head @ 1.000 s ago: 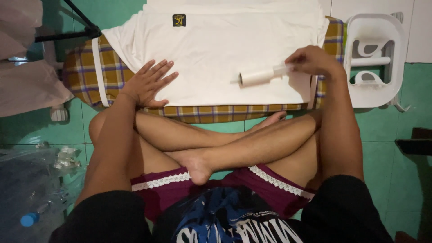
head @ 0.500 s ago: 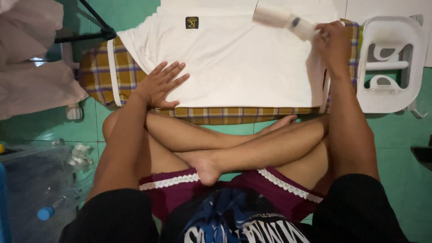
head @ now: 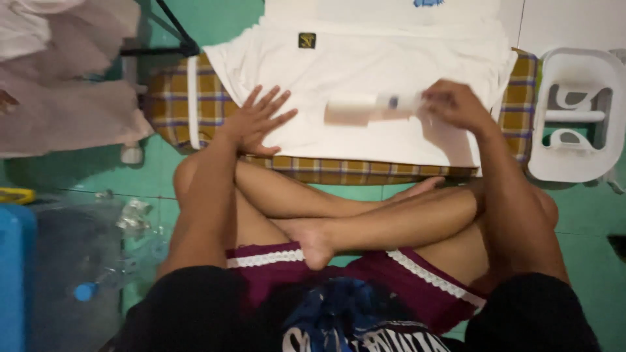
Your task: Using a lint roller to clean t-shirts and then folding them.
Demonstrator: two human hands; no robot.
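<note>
A white garment with a small dark label near its collar lies flat on a plaid-covered board on the floor. My left hand rests palm down, fingers spread, on the garment's near left edge. My right hand grips the handle of a white lint roller, whose blurred roll lies on the cloth left of that hand. My crossed bare legs sit just in front of the board.
A white plastic stool lies at the right of the board. Pale cloth hangs at the left, beside a dark stand leg. A clear plastic bag with bottles and a blue container sit on the green floor at lower left.
The roller swung from the garment's near right to its far top right, then came back toward the middle of the cloth. My left hand stayed pressed on the cloth.
</note>
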